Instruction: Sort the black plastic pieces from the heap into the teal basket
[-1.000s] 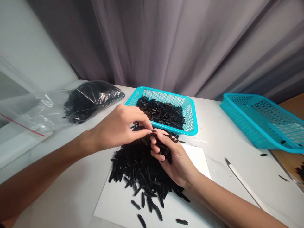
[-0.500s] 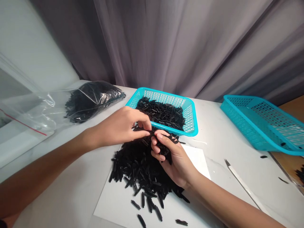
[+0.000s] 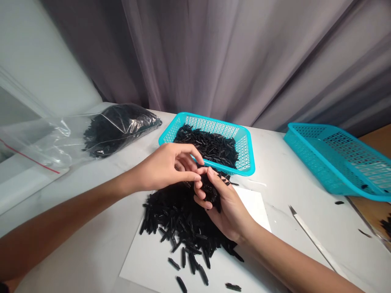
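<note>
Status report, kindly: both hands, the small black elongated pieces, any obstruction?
Right hand holding black elongated pieces. Left hand curled close by, pinch unclear. More pieces piled on white rectangular sheet. No obstruction seen.

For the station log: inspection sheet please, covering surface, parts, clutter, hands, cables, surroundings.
Surface: white table, with a white sheet under the black pile.
Parts: more black pieces in the middle basket and clear bag.
Clutter: knife at right; stray bit by the right basket.
Hands: right hand grips a clump of pieces; left hand has its fingertips close by, grip unclear.
Cables: nothing seen.
Surroundings: grey curtain behind.
</note>
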Demonstrator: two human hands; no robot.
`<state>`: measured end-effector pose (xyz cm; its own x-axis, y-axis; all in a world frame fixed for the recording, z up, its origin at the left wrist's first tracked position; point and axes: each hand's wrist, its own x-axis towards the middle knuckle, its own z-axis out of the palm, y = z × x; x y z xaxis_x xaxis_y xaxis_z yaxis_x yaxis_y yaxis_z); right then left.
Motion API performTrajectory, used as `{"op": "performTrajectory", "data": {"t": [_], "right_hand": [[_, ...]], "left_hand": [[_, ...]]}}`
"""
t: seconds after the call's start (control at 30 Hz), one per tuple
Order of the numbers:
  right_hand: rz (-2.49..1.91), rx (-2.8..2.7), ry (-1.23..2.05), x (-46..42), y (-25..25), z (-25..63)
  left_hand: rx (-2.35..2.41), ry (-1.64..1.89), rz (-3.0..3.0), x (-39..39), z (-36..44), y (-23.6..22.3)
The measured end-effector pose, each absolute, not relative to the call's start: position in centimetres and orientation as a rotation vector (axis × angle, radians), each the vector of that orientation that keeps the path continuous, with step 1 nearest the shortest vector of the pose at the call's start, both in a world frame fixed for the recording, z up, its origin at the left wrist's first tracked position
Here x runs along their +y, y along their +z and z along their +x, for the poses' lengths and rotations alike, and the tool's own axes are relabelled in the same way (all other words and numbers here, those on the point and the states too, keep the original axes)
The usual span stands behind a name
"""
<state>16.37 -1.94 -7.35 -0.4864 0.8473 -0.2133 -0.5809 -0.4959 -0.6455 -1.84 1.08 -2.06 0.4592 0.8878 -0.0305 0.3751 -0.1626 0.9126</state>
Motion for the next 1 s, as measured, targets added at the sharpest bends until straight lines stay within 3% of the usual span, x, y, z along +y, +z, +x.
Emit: {"op": "performTrajectory", "data": {"t": [0.2, 0.5, 1.0], "right_hand": [[-0.674, -0.624, 2.053, -1.8, -7.2, 16.4], [-0.707, -0.595, 2.034, -1.8, -7.1, 16.3], [-0.763, -0.688, 2.035, -2.0, -6.8, 16.3]], "left_hand": [[1.066, 0.641, 1.495, 1.9, -2.6, -2.7], [1.099, 0.816, 1.547, 2.0, -3.1, -1.9], [1.107, 0.804, 1.688, 1.8, -2.8, -1.6]]}}
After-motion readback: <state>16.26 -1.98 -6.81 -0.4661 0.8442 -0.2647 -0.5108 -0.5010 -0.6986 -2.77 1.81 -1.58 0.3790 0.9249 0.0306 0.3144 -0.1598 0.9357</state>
